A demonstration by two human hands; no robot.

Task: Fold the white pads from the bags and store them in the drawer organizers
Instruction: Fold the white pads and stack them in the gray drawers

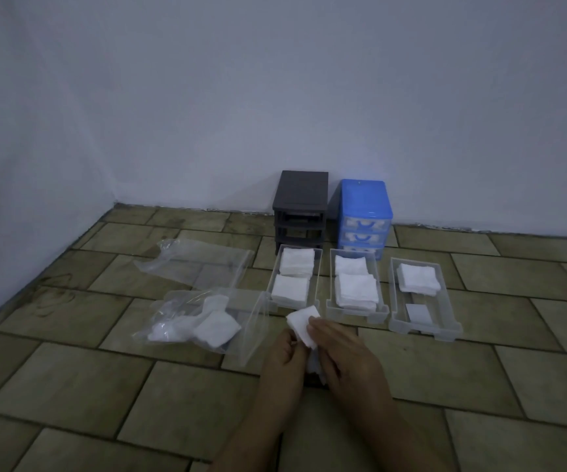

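Note:
A white pad [304, 322] is held above the floor, in front of the trays, between my left hand [283, 361] and my right hand [345, 359]; both pinch it. Three clear drawer trays lie on the tiles. The left tray [272, 284] holds two stacks of pads, as does the middle tray [382, 294]. In the right tray [445, 327] lies one stack at its far end. A clear bag [186, 318] with several white pads inside lies to the left of my hands.
An empty clear bag [203, 264] lies further back on the left. A dark grey drawer frame [304, 199] and a blue drawer unit [365, 212] stand against the white wall. A clear upright piece [253, 332] stands beside the bag.

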